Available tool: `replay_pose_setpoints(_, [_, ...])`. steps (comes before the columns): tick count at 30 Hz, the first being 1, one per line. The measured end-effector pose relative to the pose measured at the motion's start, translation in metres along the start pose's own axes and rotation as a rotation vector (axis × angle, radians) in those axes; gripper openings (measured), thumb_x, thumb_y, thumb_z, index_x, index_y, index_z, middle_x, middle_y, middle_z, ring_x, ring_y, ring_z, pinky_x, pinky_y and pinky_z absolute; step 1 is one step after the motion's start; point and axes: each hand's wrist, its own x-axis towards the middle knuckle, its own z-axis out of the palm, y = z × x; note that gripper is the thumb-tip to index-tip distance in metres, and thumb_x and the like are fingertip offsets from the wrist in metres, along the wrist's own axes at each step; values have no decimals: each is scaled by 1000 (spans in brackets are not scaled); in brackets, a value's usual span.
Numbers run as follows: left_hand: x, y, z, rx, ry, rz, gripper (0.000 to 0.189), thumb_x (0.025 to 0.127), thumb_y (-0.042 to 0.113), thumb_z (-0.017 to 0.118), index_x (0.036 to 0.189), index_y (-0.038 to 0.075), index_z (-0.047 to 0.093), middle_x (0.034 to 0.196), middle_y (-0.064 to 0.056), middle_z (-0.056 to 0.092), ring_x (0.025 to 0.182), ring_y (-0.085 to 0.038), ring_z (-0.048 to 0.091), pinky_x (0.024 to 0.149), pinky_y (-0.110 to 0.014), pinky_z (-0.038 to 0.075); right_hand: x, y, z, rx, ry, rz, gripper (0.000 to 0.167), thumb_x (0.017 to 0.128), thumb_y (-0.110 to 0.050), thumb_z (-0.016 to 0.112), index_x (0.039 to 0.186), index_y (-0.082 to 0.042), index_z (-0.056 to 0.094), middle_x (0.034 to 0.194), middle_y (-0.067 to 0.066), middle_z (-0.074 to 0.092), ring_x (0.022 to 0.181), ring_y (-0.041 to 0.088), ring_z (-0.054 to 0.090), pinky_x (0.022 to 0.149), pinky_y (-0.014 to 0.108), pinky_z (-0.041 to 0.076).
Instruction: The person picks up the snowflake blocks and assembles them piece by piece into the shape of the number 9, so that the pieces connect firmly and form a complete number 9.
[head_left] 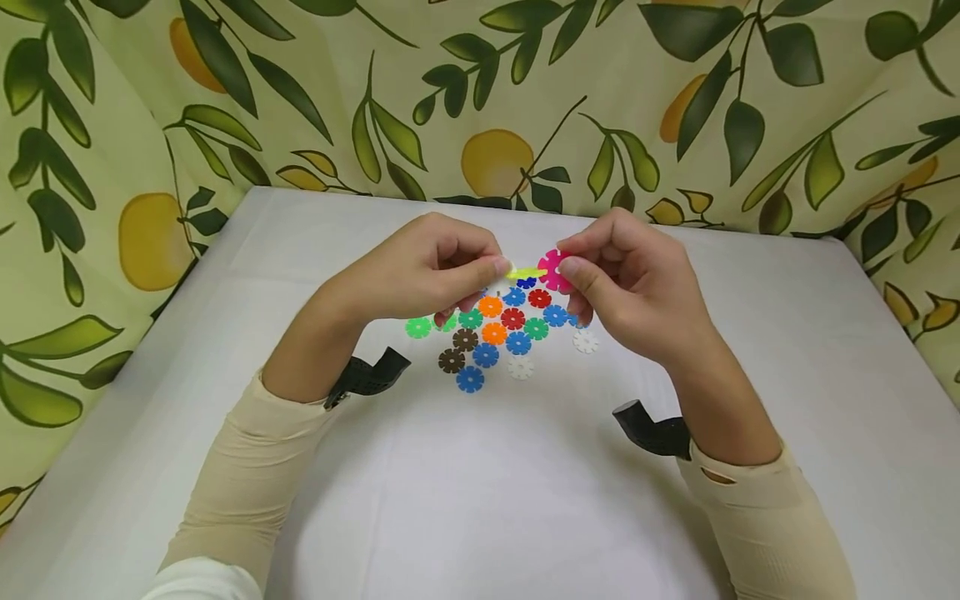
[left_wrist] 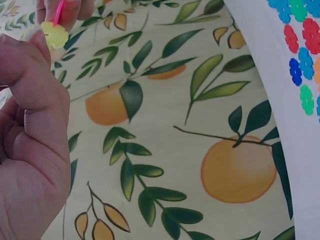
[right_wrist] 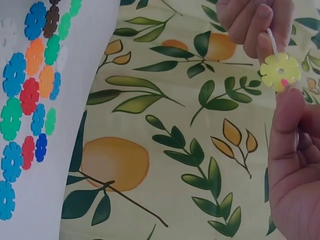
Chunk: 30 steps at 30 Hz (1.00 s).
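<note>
Above the table, my left hand (head_left: 442,265) pinches a white notched disc (right_wrist: 272,42) between thumb and fingers. My right hand (head_left: 633,279) pinches a pink notched disc (head_left: 553,271) by its outer side. Between the hands a yellow notched disc (right_wrist: 281,71) meets the white one on one side and the pink one on the other. Whether the pink disc is fully slotted in, I cannot tell. Fingers cover much of the white disc. Beneath the hands lie several loose notched discs, among them a blue disc (head_left: 470,379) and a brown disc (head_left: 452,361).
A white cloth covers the table (head_left: 480,492). Behind it hangs a leaf-and-fruit patterned curtain (head_left: 300,92). Black wrist mounts stick out beside the left wrist (head_left: 371,375) and the right wrist (head_left: 652,429). A white disc (head_left: 586,341) lies at the right of the loose discs.
</note>
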Motion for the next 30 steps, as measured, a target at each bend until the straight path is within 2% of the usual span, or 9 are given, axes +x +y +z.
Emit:
replay_pose_setpoints(7, [-3, 2, 1, 10, 14, -32, 21, 102, 12, 58, 82, 6, 64, 63, -10, 53, 47, -29, 50, 45, -32, 47, 0, 4, 1, 37, -6, 32, 17, 86, 21, 64, 102, 14, 59, 84, 15, 67, 55, 19, 61, 53, 24, 54])
replay_pose_setpoints(15, [-1, 1, 1, 22, -5, -16, 22, 102, 12, 58, 80, 6, 63, 63, -10, 53, 46, -28, 51, 43, -32, 45, 0, 3, 1, 148, -12, 63, 16, 87, 23, 61, 100, 15, 58, 82, 19, 65, 54, 21, 61, 52, 25, 54])
replay_pose_setpoints(21, [0, -1, 3, 4, 24, -34, 21, 102, 12, 58, 83, 5, 65, 63, -11, 53, 47, -28, 50, 46, -33, 48, -1, 3, 6, 38, 40, 75, 17, 88, 19, 63, 103, 14, 59, 86, 12, 69, 54, 20, 62, 53, 25, 54])
replay_pose_setpoints(25, [0, -2, 6, -7, 24, -46, 21, 102, 12, 58, 83, 5, 64, 63, -11, 53, 47, -29, 50, 47, -34, 49, -1, 4, 7, 35, 51, 95, 16, 88, 19, 63, 103, 14, 59, 86, 11, 70, 54, 21, 62, 53, 25, 54])
replay_pose_setpoints(30, [2, -2, 7, 12, 23, -56, 22, 102, 12, 58, 83, 5, 65, 63, -10, 54, 48, -28, 52, 49, -37, 51, 0, 4, 6, 13, 45, 62, 16, 87, 19, 63, 102, 14, 59, 87, 14, 70, 54, 20, 62, 53, 25, 55])
